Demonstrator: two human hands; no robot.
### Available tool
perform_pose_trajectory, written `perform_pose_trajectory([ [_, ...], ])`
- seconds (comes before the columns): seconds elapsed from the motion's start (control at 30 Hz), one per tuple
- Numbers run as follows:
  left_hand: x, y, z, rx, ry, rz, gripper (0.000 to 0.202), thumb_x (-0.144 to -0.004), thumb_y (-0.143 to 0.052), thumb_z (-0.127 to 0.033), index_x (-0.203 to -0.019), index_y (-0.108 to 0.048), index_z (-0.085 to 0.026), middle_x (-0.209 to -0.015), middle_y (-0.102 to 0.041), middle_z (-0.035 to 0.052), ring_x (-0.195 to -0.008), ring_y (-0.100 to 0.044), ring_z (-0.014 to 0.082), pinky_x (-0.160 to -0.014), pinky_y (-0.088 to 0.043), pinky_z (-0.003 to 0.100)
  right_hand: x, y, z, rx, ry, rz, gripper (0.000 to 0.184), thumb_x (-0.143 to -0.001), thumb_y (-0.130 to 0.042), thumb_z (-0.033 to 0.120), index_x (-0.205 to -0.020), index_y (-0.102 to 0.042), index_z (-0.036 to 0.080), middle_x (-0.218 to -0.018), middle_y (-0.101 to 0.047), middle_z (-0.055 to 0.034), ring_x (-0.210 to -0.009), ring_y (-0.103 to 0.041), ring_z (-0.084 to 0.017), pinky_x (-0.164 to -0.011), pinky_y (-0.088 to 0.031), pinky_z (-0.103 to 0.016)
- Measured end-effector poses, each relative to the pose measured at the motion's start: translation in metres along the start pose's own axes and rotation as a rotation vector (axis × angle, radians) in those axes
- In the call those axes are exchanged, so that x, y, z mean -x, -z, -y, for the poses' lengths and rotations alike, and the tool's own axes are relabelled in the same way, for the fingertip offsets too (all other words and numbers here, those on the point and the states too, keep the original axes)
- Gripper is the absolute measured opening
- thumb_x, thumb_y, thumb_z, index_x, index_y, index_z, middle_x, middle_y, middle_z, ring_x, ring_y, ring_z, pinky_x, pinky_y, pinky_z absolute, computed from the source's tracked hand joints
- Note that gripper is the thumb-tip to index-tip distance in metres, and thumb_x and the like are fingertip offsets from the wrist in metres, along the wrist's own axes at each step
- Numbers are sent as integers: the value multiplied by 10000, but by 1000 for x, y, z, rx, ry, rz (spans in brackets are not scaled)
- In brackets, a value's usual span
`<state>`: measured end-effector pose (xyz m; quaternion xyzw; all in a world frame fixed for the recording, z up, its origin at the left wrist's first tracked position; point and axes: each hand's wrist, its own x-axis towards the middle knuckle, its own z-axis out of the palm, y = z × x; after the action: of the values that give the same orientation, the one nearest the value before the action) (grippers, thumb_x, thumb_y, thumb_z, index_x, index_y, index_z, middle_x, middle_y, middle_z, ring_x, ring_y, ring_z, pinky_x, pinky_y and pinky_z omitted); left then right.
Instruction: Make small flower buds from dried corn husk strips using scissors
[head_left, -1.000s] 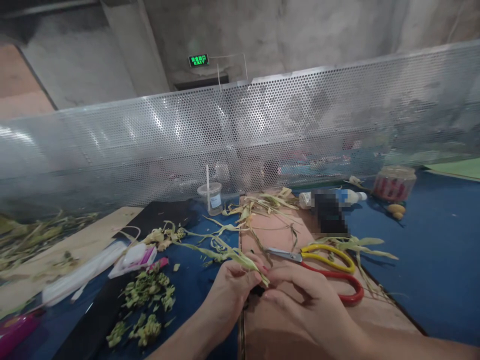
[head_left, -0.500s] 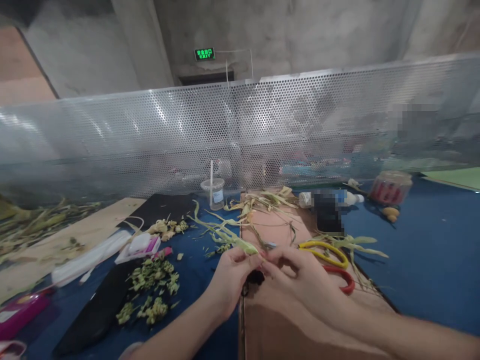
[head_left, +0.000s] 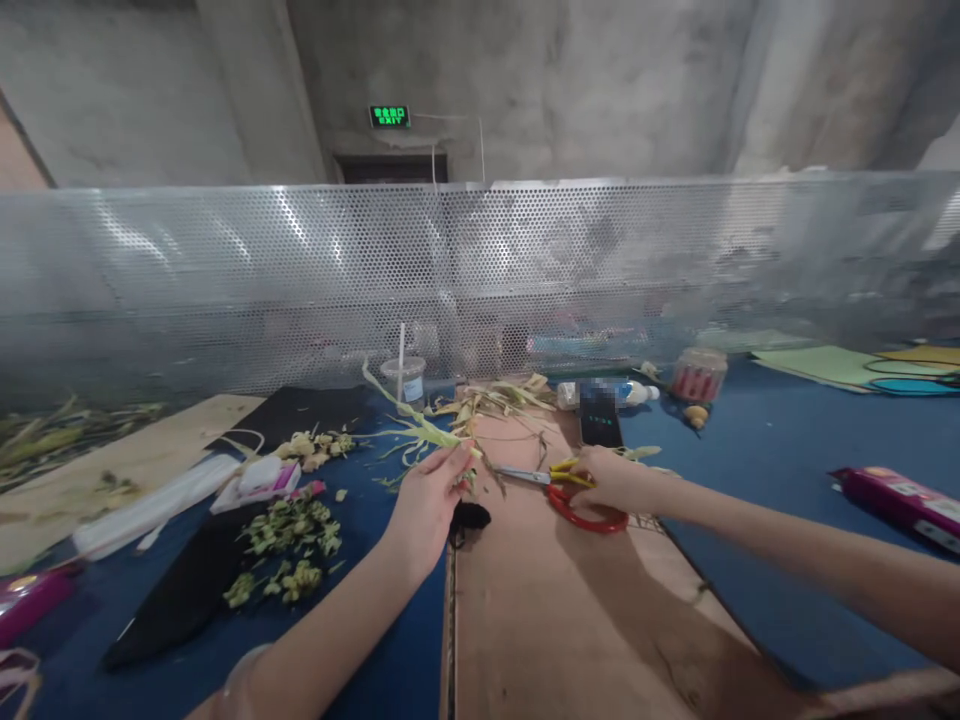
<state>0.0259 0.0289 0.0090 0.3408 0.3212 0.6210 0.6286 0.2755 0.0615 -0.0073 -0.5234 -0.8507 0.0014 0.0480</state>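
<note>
My left hand (head_left: 431,502) is closed in a pinch on the base of a bundle of pale green leafy strips (head_left: 427,432), whose thin ends fan out to the left and upward. A pair of scissors (head_left: 534,477) with one yellow and one red handle lies along the cardboard (head_left: 525,610), blades pointing left toward the bundle. My right hand (head_left: 611,478) has its fingers curled round the yellow handle. Just below the left fingertips sits a small black bundle (head_left: 471,516), its kind unclear. Behind the right hand a dark phone (head_left: 600,425) lies flat.
Dried strips (head_left: 499,402) are heaped at the board's far end. Left are crumpled green pieces (head_left: 292,530), a black cloth-like piece (head_left: 172,600) and a lidded cup (head_left: 405,380). A bottle (head_left: 637,393), a jar (head_left: 699,375) and a purple packet (head_left: 900,500) stand or lie right.
My right hand has left the leafy bundle and moved right onto the scissors. My left hand still pinches the bundle. The view has levelled and turned a little right.
</note>
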Motion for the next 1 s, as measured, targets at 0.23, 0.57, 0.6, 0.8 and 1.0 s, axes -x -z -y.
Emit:
perform_pose_trajectory([
  [0.23,33,-18,-1,230,43,15,154,-662,-707,-212,-783,-629,-157,-675,-601,-8,-597,-543,65,-537,-411,167,1,8,0,308,113,-184,246,-716,-542,241,-913,-633,125,-935,-606,-125,-883,-562,-238,-768,-423,-299],
  [0.57,41,-25,0,235,131,79,111,-678,-697,-194,-743,-621,-146,-692,-593,4,-597,-542,65,-526,-400,168,19,8,-12,539,135,-331,333,-695,-491,125,-1025,-530,110,-986,-576,-137,-858,-571,-253,-597,-429,-287],
  [0.6,40,-26,1,225,143,68,108,-675,-699,-184,-738,-622,-141,-684,-589,6,-584,-539,64,-504,-386,164,24,8,-10,515,82,-351,310,-696,-501,142,-1004,-524,122,-991,-570,-133,-861,-572,-254,-566,-422,-278],
  [0.8,39,-23,3,90,161,111,164,-642,-723,-194,-757,-643,-109,-656,-579,8,-495,-476,38,-412,-292,160,60,5,29,-118,-238,-583,346,-718,-534,464,-916,-427,201,-893,-576,-84,-699,-572,-216,-504,-423,-287],
  [1.0,39,-20,11,68,146,77,183,-596,-751,-201,-715,-650,-106,-652,-571,-5,-468,-416,19,-389,-256,151,77,-24,107,-1139,-169,-533,329,-848,-324,515,-742,-404,215,-527,-452,38,-371,-423,-96,-328,-357,-205],
])
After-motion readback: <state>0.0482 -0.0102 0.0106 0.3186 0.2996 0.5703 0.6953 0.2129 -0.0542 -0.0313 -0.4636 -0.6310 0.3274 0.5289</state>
